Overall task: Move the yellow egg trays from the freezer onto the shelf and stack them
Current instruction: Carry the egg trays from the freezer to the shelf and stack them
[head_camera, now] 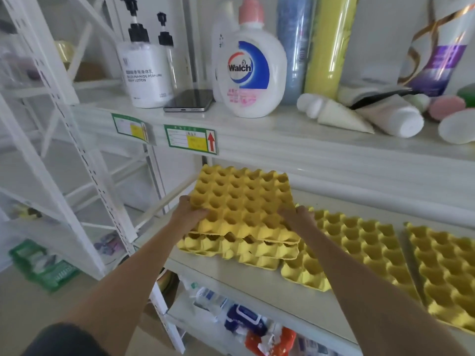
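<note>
A yellow egg tray (241, 199) is tilted, its far end raised, over another yellow tray (239, 249) lying on the white shelf (231, 276). My left hand (191, 214) grips the upper tray's left edge. My right hand (298, 215) grips its right edge. Two more yellow trays lie flat on the same shelf: one (359, 250) just right of the stack and one (447, 276) at the far right. The freezer is out of view.
The shelf above holds a lotion pump bottle (146, 73), a phone (190, 101), a Walch bottle (253, 70), tall cans and tubes. The shelf below holds packaged goods (246, 319). Another white rack (64, 150) stands to the left, with a green basket (43, 265) on the floor.
</note>
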